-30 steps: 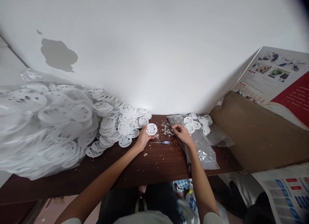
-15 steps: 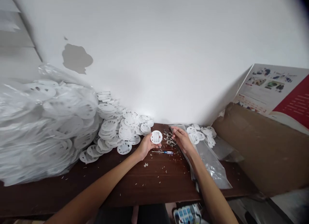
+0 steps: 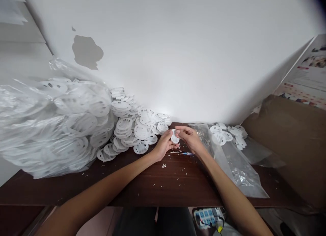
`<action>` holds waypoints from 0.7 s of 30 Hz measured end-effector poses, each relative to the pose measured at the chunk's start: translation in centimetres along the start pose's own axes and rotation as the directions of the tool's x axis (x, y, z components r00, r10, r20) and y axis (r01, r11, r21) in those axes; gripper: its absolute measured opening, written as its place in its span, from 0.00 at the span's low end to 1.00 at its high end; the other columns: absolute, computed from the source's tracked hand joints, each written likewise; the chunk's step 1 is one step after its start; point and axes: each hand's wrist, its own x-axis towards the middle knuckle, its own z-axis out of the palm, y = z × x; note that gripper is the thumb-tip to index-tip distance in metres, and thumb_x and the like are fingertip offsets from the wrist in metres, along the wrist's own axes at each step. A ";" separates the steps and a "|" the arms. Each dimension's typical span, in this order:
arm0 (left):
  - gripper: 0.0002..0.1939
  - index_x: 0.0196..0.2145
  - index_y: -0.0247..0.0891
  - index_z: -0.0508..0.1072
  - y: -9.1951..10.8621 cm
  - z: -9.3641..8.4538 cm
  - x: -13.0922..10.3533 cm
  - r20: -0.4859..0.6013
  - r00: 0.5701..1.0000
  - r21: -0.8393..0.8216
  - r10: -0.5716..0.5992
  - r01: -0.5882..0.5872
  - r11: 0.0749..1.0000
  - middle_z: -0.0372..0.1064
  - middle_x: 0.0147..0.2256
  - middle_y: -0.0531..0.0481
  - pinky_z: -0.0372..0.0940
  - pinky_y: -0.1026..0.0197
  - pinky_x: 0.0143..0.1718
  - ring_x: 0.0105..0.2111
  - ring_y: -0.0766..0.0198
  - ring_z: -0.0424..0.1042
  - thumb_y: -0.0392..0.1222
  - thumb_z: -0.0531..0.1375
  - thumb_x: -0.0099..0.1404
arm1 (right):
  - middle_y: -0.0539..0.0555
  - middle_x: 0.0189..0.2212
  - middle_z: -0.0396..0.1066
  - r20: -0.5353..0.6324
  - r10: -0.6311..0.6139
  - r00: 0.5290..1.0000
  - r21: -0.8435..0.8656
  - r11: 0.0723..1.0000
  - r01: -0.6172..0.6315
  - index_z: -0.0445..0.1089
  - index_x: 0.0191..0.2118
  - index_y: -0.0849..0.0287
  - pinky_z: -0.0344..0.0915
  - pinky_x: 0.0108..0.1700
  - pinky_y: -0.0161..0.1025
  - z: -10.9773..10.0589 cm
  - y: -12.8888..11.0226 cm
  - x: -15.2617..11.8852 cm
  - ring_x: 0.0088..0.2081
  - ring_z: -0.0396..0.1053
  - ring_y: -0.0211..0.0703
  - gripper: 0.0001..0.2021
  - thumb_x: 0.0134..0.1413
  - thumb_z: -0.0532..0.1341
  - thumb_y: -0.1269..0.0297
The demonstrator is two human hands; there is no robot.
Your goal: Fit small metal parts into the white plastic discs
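A small round white plastic disc with slots is held by its left edge in my left hand, thumb on its face and fingers below. My right hand has its thumb and forefinger pinched together against the disc's upper right side. Whatever lies between those fingertips is too small or hidden to make out. Just under the hands, a screwdriver with a blue clear handle lies on the dark wooden table. Small metal pieces are heaped behind my right hand, partly covered by it.
Many similar white discs are piled left of my hands, beside a big clear bag full of them. Right of my hands lie more discs and a flat plastic bag. A cardboard box bounds the right; a power strip sits below.
My right hand has come left from the heap of metal pieces to the disc in my left hand. The disc has tilted, and the whole view has shifted.
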 end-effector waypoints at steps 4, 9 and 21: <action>0.25 0.47 0.39 0.69 -0.2 -0.1 0.1 0.004 1.000 0.022 -0.008 0.008 1.000 0.72 0.37 0.49 0.68 0.60 0.34 0.29 0.64 0.75 0.62 0.63 0.66 | 0.52 0.35 0.80 0.021 -0.129 0.991 -0.126 0.983 0.131 0.79 0.45 0.55 0.74 0.45 0.43 0.3 0.5 -0.3 0.37 0.76 0.43 0.17 0.51 0.73 0.54; 0.23 0.47 0.39 0.69 -0.4 -0.3 0.1 0.032 0.999 0.050 0.001 -0.003 0.999 0.73 0.37 0.48 0.70 0.58 0.36 0.31 0.62 0.76 0.62 0.62 0.67 | 0.55 0.37 0.80 0.008 -0.246 0.969 -0.335 0.913 0.235 0.79 0.42 0.56 0.73 0.42 0.43 0.8 0.2 -0.9 0.37 0.76 0.46 0.12 0.57 0.69 0.54; 0.25 0.53 0.40 0.70 -0.4 -0.2 -0.1 0.007 1.000 0.094 -0.009 0.008 0.995 0.74 0.38 0.48 0.69 0.61 0.34 0.30 0.63 0.77 0.59 0.64 0.67 | 0.54 0.34 0.79 -0.015 -0.307 0.952 -0.429 0.862 0.271 0.79 0.41 0.57 0.71 0.39 0.40 0.5 0.3 -1.3 0.35 0.75 0.45 0.10 0.59 0.65 0.58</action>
